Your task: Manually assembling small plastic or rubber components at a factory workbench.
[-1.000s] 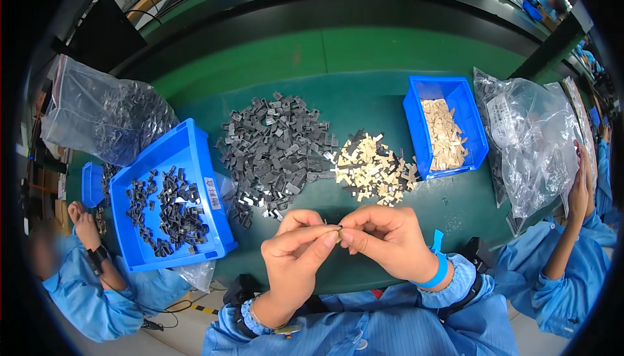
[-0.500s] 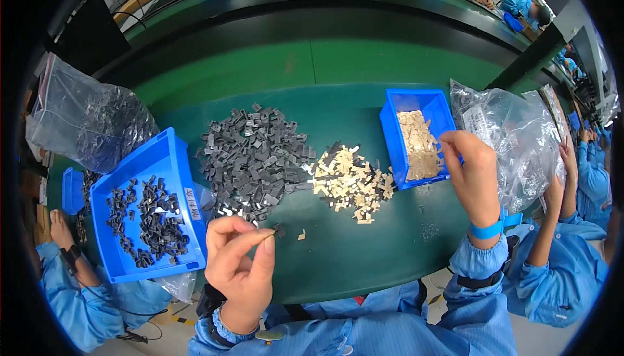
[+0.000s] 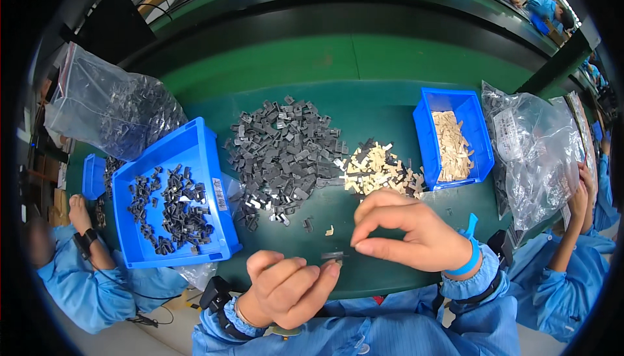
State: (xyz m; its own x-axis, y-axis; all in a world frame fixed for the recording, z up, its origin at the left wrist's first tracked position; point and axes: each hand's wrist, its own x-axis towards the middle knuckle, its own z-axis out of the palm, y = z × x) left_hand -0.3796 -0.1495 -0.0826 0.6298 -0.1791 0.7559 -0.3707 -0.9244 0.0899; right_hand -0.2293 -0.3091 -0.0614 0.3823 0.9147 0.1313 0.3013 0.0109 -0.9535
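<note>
Near the front edge of the table, my left hand (image 3: 289,291) is closed, pinching a small black plastic part (image 3: 333,254) between thumb and fingertips. My right hand (image 3: 416,236) hovers just to the right of that part, thumb and index finger curled together. Whatever those fingertips hold, if anything, is too small to make out. Beyond my hands lies a heap of black plastic parts (image 3: 286,151). Beside it spreads a smaller heap of pale gold flat pieces (image 3: 377,167), with dark bits mixed in. One loose gold piece (image 3: 329,230) lies between my hands and the heaps.
A blue bin (image 3: 426,145) at the right holds many gold pieces. On the left a larger blue tray (image 3: 224,226) contains black parts. Clear plastic bags (image 3: 539,154) stand at the right, and another bag (image 3: 117,109) at the far left. People sit close on both sides.
My right hand has come from the blue bin at the right to beside my left hand. The left hand, still pinching the black part, has shifted right and nearer. The view has turned slightly.
</note>
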